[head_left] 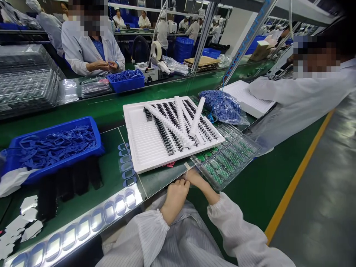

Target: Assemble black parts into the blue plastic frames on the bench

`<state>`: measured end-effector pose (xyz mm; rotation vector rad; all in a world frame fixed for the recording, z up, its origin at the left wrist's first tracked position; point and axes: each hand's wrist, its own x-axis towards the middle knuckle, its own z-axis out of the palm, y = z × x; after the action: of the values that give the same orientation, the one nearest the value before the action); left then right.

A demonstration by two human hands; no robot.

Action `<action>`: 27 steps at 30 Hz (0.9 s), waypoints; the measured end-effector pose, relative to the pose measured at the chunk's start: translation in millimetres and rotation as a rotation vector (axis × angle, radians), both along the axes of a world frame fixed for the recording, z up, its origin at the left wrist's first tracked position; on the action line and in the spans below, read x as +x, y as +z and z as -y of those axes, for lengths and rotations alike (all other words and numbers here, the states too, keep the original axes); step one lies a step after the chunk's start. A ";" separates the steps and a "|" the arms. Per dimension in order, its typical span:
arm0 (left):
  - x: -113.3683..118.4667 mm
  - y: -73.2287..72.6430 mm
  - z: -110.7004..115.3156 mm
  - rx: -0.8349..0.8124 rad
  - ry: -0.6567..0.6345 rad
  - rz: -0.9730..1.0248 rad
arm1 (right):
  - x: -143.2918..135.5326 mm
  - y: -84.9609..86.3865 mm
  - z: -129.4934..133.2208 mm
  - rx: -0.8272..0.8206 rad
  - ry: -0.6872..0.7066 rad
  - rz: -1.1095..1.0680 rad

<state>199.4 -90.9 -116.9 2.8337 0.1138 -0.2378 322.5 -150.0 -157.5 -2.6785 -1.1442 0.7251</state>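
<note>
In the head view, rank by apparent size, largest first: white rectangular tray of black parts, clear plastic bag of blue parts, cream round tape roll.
1. White tray
2. Clear bag
3. Tape roll, farther off

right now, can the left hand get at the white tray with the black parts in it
Probably yes: the left hand is at the near edge of the green table, the white tray lies just beyond, and nothing tall appears to stand between them.

White striped sleeves (pixel 241 231), gathered cuffs (pixel 163 218)
</note>
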 end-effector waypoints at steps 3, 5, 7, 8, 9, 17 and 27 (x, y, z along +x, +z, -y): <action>-3.3 -0.5 -0.6 -0.019 0.006 0.005 | -10.4 8.6 26.9 0.063 -0.015 0.071; -3.4 0.3 1.7 -0.037 -0.002 0.008 | -18.3 13.9 42.1 0.104 -0.016 0.127; -3.2 2.4 4.8 -0.058 -0.013 0.007 | -25.0 18.0 51.5 0.129 0.008 0.172; -3.5 3.7 6.2 -0.068 -0.016 0.006 | -27.5 19.9 54.2 0.137 0.030 0.192; -4.3 5.2 7.3 -0.078 -0.015 0.005 | -29.5 22.1 56.0 0.142 0.056 0.211; -22.1 19.2 10.0 -0.199 0.045 0.008 | -24.5 68.9 69.9 0.097 0.300 0.258; -15.8 22.7 12.1 -0.305 0.114 0.027 | 2.7 154.0 51.3 0.417 0.301 0.171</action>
<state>183.6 -103.0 -94.2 2.5171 0.2138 -0.1757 325.2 -201.4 -3.4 -2.2773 -1.5636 0.2518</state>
